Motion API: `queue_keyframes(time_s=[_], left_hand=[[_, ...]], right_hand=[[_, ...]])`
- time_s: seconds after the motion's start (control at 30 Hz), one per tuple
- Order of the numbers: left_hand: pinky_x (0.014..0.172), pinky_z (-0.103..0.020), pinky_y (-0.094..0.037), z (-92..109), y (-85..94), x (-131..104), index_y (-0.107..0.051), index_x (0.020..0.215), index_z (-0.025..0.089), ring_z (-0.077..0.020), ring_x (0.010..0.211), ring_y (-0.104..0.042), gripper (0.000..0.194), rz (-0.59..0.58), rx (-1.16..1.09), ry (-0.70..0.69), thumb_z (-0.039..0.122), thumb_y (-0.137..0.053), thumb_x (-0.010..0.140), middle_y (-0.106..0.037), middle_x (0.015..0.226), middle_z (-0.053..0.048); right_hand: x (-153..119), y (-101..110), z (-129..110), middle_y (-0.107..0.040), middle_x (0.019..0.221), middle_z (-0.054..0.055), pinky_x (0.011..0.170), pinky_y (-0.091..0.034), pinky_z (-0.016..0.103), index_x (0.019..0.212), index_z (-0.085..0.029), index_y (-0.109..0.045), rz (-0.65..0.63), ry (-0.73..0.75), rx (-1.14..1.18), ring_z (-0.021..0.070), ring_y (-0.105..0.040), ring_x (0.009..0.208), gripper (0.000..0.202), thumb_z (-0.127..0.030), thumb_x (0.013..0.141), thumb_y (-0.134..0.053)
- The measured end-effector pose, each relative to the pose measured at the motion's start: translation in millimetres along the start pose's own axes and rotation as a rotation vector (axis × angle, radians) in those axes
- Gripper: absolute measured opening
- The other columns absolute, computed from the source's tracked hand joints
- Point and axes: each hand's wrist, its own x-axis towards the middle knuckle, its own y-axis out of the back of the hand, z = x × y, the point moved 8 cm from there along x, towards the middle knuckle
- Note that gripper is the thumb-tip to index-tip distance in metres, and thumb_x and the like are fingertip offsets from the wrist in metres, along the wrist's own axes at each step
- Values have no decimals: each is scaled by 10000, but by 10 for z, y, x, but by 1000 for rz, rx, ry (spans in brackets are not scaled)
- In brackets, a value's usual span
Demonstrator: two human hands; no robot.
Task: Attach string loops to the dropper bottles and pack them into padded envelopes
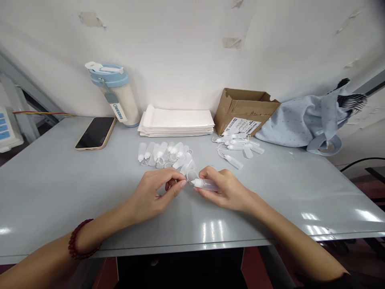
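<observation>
- The small bottle (207,184) lay on its side just right of the centre of the frame, a slim, clear-to-milky plastic tube with a white cap section and a narrow pointed tip aimed left.
- Its body looked translucent and smooth; whether it held any liquid could not be told.
- The right hand (225,188) had it clamped between thumb and fingers, which covered part of the body and left the white end showing.
- The left hand (164,188), near the centre, had its thumb and forefinger together just beside the tip; anything pinched between them was too small to tell.
- A dark red beaded bracelet (78,239) circled the left wrist at lower left.
- Above the hands, a cluster of similar bottles (162,151) lay with thin pale loops among them.
- Right of centre, a second group of bottles (237,146) lay in a loose heap in front of an open cardboard box (248,110) with a white label.
- A stack of white sheets or envelopes (177,122) rested at upper centre.
- At upper left, a phone (95,133) lay beside a cream tumbler (124,100) with a blue lid.
- A light blue cloth bag (296,120) slumped at upper right on the grey table (120,176).
</observation>
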Motion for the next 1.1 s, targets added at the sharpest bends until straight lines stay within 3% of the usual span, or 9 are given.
queue_keyframes(time_s=[0.33, 0.63, 0.87, 1.1], left_hand=[[572, -205, -405, 30, -54, -16, -581, 785, 158, -87, 586, -478, 140, -67, -64, -27, 153, -484, 886, -558, 655, 15], [566, -204, -396, 42, -87, -14, -579, 775, 156, -83, 568, -444, 138, -95, -71, -45, 130, -486, 874, -508, 625, 27], [555, -205, -394, 65, -95, -23, -575, 784, 159, -86, 563, -445, 134, -91, -35, -83, 121, -480, 870, -507, 627, 24], [566, -195, -412, 122, -55, -33, -560, 845, 161, -79, 572, -474, 84, -22, 30, -164, 107, -498, 863, -531, 670, 22]], right_hand=[[-19, -105, -21, -352, 492, -86, 452, -220, 192, 937, -169, -468, -47, 48, -125, 86, -305, 409, 94, -222, 866, -436], [-25, -197, -41, -476, 561, -35, 459, -217, 205, 887, -181, -432, -95, 92, -292, 96, -342, 429, 79, -200, 883, -356], [-31, -208, -69, -442, 545, -46, 450, -188, 209, 869, -187, -415, -75, 129, -336, 90, -297, 415, 73, -196, 891, -345], [-7, -179, -56, -468, 563, -35, 464, -214, 218, 868, -189, -422, -66, 117, -293, 101, -356, 426, 62, -197, 887, -363]])
